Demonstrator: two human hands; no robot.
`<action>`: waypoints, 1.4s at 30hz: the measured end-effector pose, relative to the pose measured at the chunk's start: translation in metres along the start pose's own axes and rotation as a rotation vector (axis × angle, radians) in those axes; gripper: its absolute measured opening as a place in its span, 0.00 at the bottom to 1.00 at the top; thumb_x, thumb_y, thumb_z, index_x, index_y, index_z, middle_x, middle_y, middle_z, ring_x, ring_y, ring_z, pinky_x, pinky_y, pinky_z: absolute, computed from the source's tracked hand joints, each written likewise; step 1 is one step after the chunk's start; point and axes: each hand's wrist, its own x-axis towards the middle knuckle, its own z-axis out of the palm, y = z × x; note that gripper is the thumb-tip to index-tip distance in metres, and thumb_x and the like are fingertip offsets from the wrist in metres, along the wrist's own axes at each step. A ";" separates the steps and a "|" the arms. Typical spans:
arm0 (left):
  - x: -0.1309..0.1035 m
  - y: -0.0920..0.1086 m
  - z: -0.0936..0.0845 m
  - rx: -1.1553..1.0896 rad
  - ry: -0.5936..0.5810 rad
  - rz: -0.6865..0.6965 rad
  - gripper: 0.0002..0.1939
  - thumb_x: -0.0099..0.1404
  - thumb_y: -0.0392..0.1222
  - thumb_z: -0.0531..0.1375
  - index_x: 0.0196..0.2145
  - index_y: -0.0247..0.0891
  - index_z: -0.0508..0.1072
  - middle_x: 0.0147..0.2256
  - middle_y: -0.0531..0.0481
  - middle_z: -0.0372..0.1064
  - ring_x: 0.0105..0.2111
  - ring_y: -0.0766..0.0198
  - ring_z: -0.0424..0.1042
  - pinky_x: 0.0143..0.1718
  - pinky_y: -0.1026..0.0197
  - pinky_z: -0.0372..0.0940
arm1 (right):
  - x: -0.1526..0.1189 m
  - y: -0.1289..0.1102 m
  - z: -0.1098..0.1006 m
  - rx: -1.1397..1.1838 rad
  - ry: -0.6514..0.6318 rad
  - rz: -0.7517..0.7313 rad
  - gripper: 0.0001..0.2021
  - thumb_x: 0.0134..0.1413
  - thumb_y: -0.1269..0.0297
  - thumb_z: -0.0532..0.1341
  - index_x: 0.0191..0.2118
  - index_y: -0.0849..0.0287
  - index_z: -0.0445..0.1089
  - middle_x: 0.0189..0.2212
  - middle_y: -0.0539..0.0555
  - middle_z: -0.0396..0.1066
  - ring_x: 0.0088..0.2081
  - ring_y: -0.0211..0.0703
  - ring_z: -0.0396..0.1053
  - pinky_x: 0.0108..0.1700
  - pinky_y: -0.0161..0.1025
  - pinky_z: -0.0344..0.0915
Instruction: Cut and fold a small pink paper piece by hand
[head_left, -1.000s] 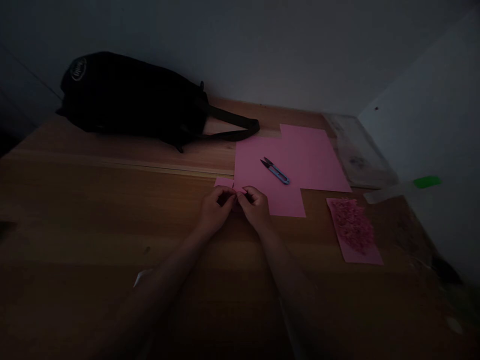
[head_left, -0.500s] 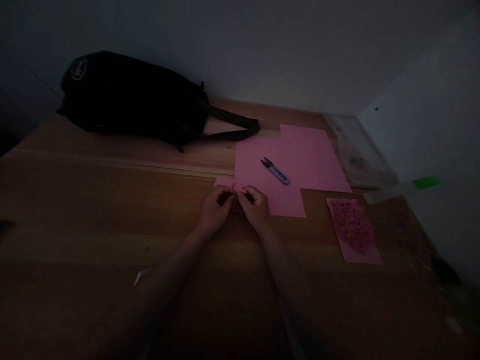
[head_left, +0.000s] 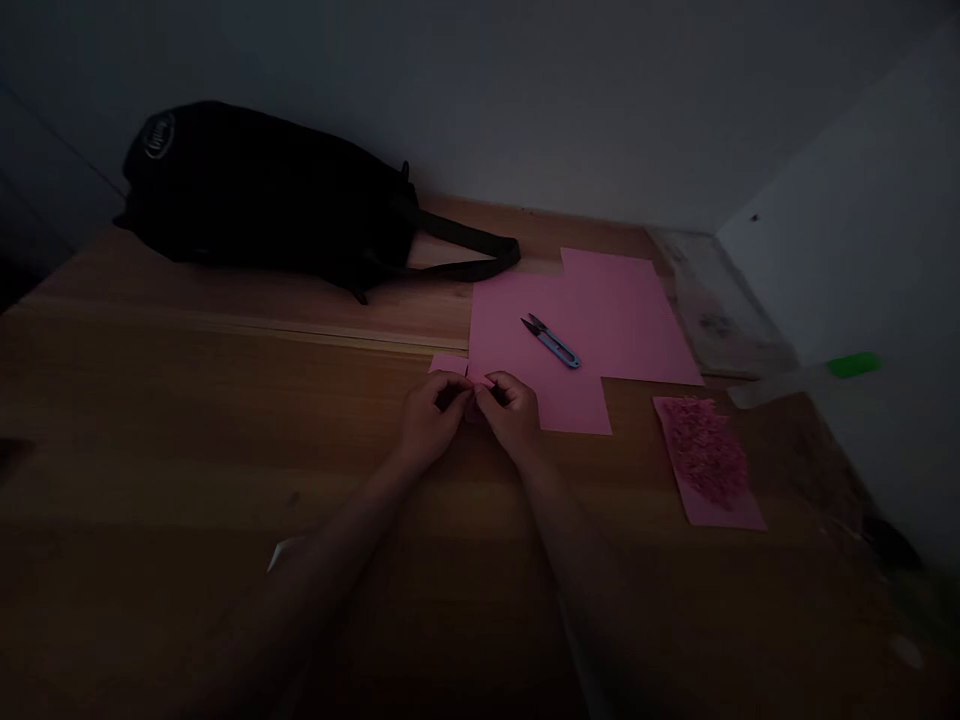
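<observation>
My left hand [head_left: 433, 418] and my right hand [head_left: 511, 414] meet at the fingertips, both closed in a pinch. Between them is a small pink piece of paper [head_left: 478, 384], mostly covered by the fingers. Under and behind my hands lies a large pink paper sheet [head_left: 502, 310], overlapping another pink sheet [head_left: 630, 320]. A pair of thread snips [head_left: 552, 342] with a blue-grey handle rests on the paper, its blades pointing up and left. Just beyond my left fingers shows a small pink paper slip [head_left: 448, 364].
At the back left a black bag [head_left: 270, 195] lies on the wooden table [head_left: 187, 420], its strap reaching the paper. To the right, a pink card [head_left: 724, 515] carries a heap of pink shreds [head_left: 705, 450]. Clear plastic [head_left: 720, 310] and a green-ended strip [head_left: 853, 365] lie near the wall.
My fingertips have shifted very slightly while staying pinched together. The paper, snips and bag stay in place.
</observation>
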 end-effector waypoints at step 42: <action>-0.001 0.001 0.000 -0.024 -0.005 -0.037 0.04 0.55 0.33 0.57 0.30 0.37 0.70 0.30 0.51 0.70 0.32 0.66 0.69 0.36 0.62 0.64 | 0.000 0.003 0.001 0.023 0.018 -0.001 0.07 0.44 0.62 0.56 0.26 0.59 0.67 0.20 0.47 0.62 0.24 0.36 0.61 0.27 0.32 0.57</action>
